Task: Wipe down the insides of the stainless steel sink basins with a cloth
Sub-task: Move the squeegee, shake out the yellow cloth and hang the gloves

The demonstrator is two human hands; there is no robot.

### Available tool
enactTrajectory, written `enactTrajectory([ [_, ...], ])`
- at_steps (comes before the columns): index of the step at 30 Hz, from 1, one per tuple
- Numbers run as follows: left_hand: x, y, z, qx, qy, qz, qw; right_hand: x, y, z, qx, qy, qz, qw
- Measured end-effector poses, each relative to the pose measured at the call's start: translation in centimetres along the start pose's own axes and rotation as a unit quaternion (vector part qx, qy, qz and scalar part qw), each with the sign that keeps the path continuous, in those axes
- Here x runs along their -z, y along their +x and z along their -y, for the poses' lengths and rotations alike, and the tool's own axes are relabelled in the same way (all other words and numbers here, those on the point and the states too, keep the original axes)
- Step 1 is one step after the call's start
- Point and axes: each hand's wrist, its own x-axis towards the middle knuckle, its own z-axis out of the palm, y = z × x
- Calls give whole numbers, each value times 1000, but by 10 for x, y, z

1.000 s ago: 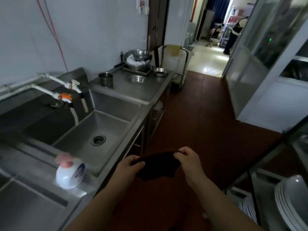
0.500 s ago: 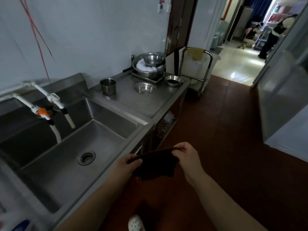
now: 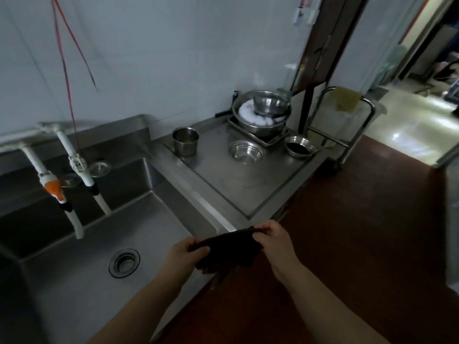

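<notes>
Two hands clamped on one dark cloth (image 3: 227, 252), stretched between them just over the front right corner of the sink basin (image 3: 154, 234). Left hand (image 3: 185, 256) pinching the cloth's near-left edge, thumb on top; right hand (image 3: 274, 240) gripping the far-right edge, fingers curled round it. Cloth sagging and bunched below the grip, hanging past the basin's front rim. Inside the basin, a round drain strainer (image 3: 124, 263) set in the floor, left of the cloth. Over the basin's back wall, two white taps: the orange-collared tap (image 3: 53, 188) further left, the plain white tap (image 3: 79, 167) beside it. Right of the basin, a steel counter (image 3: 248, 184), carrying a steel cup (image 3: 185, 141) nearest the basin, a small empty bowl (image 3: 246, 152) beyond it, a small bowl of dark liquid (image 3: 299, 147) by the counter's far edge, and a big steel bowl (image 3: 262, 117) with a smaller one nested inside, sitting on a tray at the back. Past the counter, a metal trolley frame (image 3: 347, 120) with a yellowish rag draped over its bar.
</notes>
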Motion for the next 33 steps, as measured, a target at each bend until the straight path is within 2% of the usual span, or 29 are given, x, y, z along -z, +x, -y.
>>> enactTrajectory([
  [11,-31,118,9,93,10,-101,990,-17,182,-14,-41,-96,153,983],
  [18,-42,181,7,169,5,-194,966,-47,275,-19,-28,-180,263,947],
  [23,-44,206,15,206,-8,-254,945,-68,311,-24,-25,-208,299,931],
  [29,-37,222,26,231,-29,-309,922,-89,335,-27,37,-282,341,896],
  [33,-32,217,28,238,-37,-330,913,-91,344,-28,114,-358,345,860],
])
